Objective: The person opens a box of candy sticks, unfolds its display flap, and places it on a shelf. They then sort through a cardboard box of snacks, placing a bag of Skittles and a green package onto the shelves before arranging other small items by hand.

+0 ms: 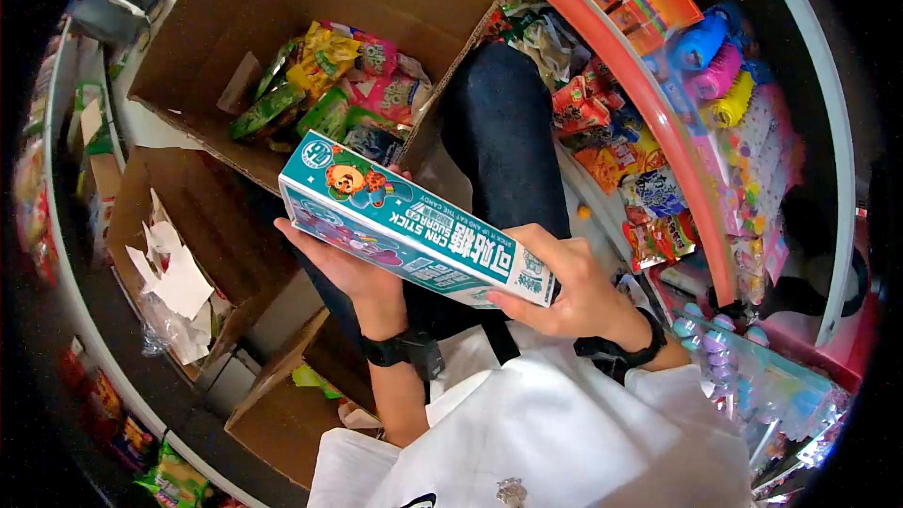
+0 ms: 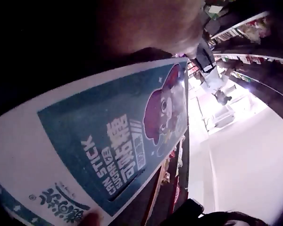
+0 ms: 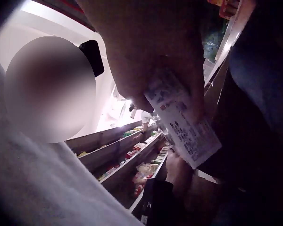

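A long teal-and-white candy box (image 1: 414, 221) with cartoon figures and the words "CAN STICK SUGAR" lies slanted across both hands, above the person's lap. My left hand (image 1: 353, 273) holds it from beneath near its far-left end, with fingertips showing past the far edge. At the near-right end my right hand (image 1: 574, 287) grips the box, thumb on the near side and fingers over the far side. The left wrist view shows a broad printed face of the candy box (image 2: 108, 141) up close. In the right wrist view, its white end panel (image 3: 184, 127) shows beside the dark right hand (image 3: 155, 56).
An open cardboard box (image 1: 216, 19) with several colourful candy bags (image 1: 324, 56) stands beyond the hands. Another carton (image 1: 160, 179) at left contains torn white paper (image 1: 174, 273). A third carton (image 1: 282, 414) sits near the left forearm. Shelves with a red rail (image 1: 649, 94) carry snacks at right.
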A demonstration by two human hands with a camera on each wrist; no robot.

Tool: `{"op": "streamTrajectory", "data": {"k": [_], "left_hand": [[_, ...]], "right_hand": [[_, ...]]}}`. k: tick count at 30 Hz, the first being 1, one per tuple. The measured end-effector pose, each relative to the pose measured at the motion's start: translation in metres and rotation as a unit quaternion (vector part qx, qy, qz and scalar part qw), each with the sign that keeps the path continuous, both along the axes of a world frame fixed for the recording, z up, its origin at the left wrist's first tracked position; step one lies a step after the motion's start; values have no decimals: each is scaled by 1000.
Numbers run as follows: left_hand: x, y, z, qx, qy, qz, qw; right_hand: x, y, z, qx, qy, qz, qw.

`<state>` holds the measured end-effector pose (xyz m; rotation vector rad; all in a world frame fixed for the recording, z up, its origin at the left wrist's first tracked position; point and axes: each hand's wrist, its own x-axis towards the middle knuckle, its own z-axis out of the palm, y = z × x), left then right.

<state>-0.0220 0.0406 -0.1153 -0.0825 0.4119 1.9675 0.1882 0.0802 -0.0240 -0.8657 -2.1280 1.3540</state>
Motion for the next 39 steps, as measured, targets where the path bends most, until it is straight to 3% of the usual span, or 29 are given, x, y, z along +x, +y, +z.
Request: {"op": "streamTrajectory", "data": {"k": [4,11,14,16,19,21,24,26,28,33,36,37,39], "left_hand": [[8,6,-4,-2,-15,-20,1000],[17,4,16,-142,67,39,987],[28,1,26,-259,205,83,940],[31,-2,30,-237,178,42,954],[28,-7,29,-198,220,-1,955],[24,-12,28,-162,262,-21,951],[22,-6,32,-175,199,-20,964],[19,-14,31,-126,224,-40,966],[20,-15,40,-128,217,-50,967],[18,-9,36,-246,204,-46,946],[22,-10,37,-248,245,-38,936],[18,-13,37,-190,200,-68,959],[24,-13,43,-182,178,-46,966]], "right_hand": [[8,0,-3,19,-8,-9,1000],[8,-2,-1,-8,0,-12,1000],[7,-2,6,-48,-2,-3,999],[12,4,10,-86,-4,23,996],[16,7,2,-190,87,46,977],[19,14,5,-240,55,69,967],[19,16,9,-319,37,92,943],[18,18,10,-369,34,102,923],[18,19,7,-387,29,115,914],[20,26,2,-424,-3,154,892],[19,26,-3,-437,-3,166,884],[19,27,-3,-443,-6,169,881],[18,28,-4,-453,-11,175,874]]}}
